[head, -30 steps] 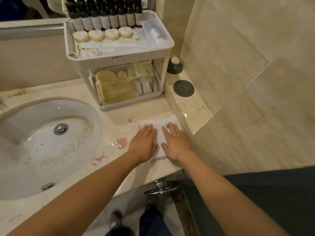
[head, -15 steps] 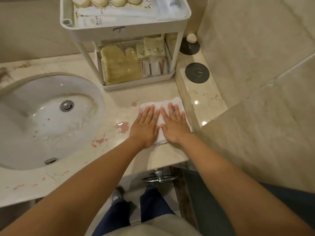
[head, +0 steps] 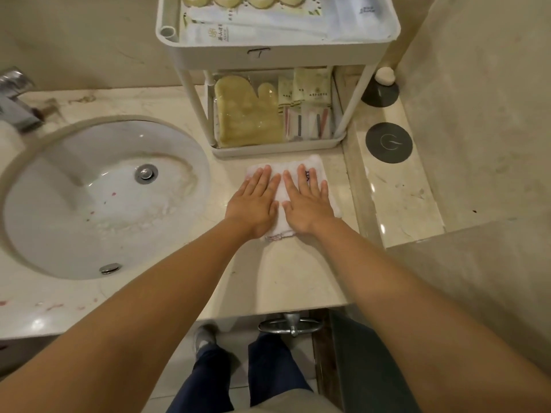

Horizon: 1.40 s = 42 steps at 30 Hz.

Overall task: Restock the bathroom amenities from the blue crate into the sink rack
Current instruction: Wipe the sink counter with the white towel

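A folded white cloth (head: 314, 165) lies on the marble counter just in front of the white two-tier sink rack (head: 277, 56). My left hand (head: 255, 201) and my right hand (head: 307, 202) lie flat side by side on the cloth, fingers straight and pointing toward the rack. The rack's top tier holds round soaps and white packets (head: 256, 28). Its lower tier holds a yellow bath mitt (head: 247, 114) and small sachets (head: 310, 90). The blue crate is out of view.
A round white basin (head: 74, 219) with its drain sits at the left, a chrome tap (head: 15, 99) at its far left. On the raised ledge at the right lie a dark round disc (head: 389, 142) and a dark plug with a pale knob (head: 381, 89). The counter's front edge (head: 268, 311) is near my legs.
The camera has tipped downward and closer, so the rack's bottles have left the view. Both hands stay flat on the cloth, now nearer the rack, and the pink spots on the counter are gone.
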Tool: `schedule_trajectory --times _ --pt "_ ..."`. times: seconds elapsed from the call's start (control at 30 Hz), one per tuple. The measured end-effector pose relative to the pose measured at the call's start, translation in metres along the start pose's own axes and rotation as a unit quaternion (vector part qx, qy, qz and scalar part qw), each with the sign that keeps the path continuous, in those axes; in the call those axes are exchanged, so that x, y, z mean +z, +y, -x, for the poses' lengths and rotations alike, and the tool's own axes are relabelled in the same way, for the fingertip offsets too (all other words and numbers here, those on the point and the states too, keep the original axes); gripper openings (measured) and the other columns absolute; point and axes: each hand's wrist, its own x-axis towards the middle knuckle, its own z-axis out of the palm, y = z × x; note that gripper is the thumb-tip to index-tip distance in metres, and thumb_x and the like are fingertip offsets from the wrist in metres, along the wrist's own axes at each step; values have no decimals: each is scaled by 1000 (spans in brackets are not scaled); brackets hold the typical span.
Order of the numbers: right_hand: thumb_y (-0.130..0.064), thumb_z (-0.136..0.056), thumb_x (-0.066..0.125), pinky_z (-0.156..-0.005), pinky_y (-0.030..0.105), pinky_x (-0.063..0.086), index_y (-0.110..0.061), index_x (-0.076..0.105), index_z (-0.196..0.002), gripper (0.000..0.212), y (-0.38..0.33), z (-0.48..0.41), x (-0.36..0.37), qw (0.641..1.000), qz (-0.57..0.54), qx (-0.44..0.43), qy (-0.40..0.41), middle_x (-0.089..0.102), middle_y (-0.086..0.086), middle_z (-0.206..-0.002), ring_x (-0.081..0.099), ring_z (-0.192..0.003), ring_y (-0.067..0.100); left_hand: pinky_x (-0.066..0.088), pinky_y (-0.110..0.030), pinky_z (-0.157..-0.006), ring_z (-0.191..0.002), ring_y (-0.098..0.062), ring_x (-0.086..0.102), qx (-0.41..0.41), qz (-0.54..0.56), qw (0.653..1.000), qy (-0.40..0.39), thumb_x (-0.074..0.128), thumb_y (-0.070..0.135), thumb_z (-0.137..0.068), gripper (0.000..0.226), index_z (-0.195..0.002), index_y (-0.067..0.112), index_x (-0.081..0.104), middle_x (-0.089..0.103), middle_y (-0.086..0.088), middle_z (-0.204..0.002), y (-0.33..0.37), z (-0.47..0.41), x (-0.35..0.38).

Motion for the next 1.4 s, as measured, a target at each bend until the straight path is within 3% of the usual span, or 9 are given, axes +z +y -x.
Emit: schedule_trajectory --times 0.5,1.4 --pt "-40 -103 24 -115 53 -20 -30 -20 -152 67 -40 2 6 1000 16 -2 -14 -36 5 -156 -34 -143 24 -6 -33 -121 -149 -19 -18 -13 -20 999 -40 17 39 -105 62 -154 16 -13 -20 -6 -161 -24 15 -12" --pt "-33 -103 29 -116 51 -19 -30 -18 -153 69 -143 96 88 999 6 8 -32 -33 0 -157 -32 -144 22 -7 -37 -120 -148 -22 -21 -5 -60 996 -64 14 44 -104 65 -153 15 -17 -24 -7 -160 -76 167 26"
